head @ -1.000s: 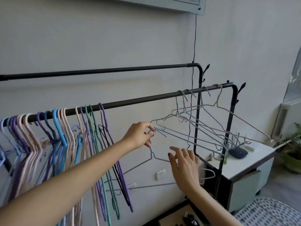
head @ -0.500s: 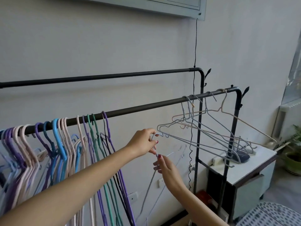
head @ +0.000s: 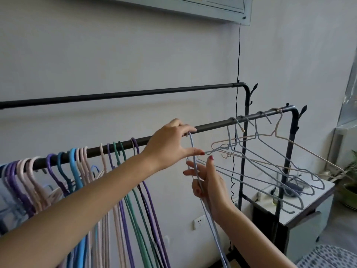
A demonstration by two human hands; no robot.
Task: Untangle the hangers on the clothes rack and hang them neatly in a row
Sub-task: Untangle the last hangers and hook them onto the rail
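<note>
Blue hanger near vertical, hook apparently at rail.

Held blue hanger and rack rail run past the frame edges

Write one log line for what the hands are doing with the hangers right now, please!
step: hanging freed hanger | left hand: hook at front rail | right hand: steadies blue-grey hanger | tangled hangers: remain at right

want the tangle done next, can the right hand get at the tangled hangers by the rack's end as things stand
Probably not yet: the right hand is holding the light blue hanger that the left hand is hooking on the front rail. Once freed, nothing seems to block the tangled hangers.
</note>
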